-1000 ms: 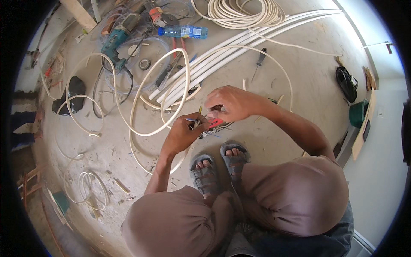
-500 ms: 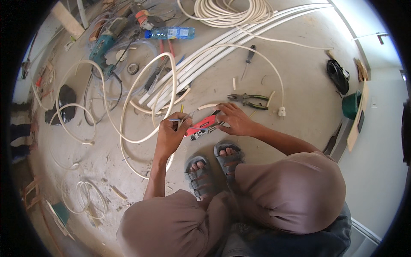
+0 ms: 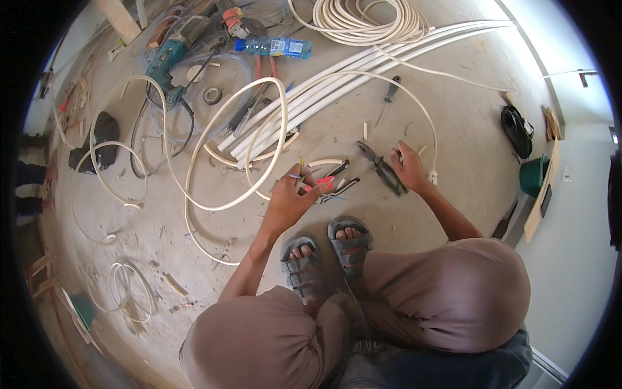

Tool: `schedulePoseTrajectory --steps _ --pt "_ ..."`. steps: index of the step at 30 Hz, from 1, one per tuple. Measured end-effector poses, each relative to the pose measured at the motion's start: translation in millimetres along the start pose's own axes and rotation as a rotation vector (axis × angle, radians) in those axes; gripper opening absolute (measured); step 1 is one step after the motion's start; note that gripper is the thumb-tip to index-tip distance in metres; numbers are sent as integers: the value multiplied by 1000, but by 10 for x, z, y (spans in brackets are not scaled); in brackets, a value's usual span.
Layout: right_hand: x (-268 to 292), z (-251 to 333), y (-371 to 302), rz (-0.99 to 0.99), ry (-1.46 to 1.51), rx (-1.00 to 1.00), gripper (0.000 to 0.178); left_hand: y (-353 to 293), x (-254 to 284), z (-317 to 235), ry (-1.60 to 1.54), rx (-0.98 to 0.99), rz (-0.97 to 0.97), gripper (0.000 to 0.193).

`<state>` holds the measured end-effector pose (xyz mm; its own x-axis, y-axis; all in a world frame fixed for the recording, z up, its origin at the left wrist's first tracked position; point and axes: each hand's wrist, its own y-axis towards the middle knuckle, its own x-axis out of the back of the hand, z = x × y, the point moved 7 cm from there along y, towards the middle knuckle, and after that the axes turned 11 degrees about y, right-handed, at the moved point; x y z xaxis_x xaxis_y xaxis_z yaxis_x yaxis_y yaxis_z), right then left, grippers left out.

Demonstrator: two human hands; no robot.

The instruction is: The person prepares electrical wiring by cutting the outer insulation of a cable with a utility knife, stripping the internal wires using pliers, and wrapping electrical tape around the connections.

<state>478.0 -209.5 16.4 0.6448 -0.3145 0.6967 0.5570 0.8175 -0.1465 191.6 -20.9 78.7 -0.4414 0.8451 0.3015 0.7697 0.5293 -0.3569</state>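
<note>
My left hand (image 3: pixel 293 196) is closed on a white cable's stripped end, where blue and yellow wires (image 3: pixel 302 162) stick out between the fingers. Just beyond its fingertips is a wire stripper (image 3: pixel 332 184) with a red body and black handles. I cannot tell whether the left fingers touch that tool. On the right, my right hand (image 3: pixel 409 170) has its fingers curled at one handle of the green-and-black pliers (image 3: pixel 382 171). The pliers stand slantwise and are slightly smeared, their jaws pointing away to the left. My sandalled feet are just below the hands.
White pipes (image 3: pixel 311 104) and a big cable coil (image 3: pixel 369 23) lie ahead. Loose cable loops (image 3: pixel 189 175) spread to the left. A teal power tool (image 3: pixel 170 65), a blue water bottle (image 3: pixel 275 47) and a screwdriver (image 3: pixel 391 94) lie farther off.
My right hand has left the wire stripper and moved right to the pliers, which have turned from lying crosswise to a slant. The left hand keeps the cable end.
</note>
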Motion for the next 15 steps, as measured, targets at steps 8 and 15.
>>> schedulePoseTrajectory --steps 8,15 --pt "-339 496 -389 71 -125 -27 60 15 -308 256 240 -98 -57 30" --pt "-669 439 -628 31 -107 -140 73 -31 -183 144 264 -112 6 36"
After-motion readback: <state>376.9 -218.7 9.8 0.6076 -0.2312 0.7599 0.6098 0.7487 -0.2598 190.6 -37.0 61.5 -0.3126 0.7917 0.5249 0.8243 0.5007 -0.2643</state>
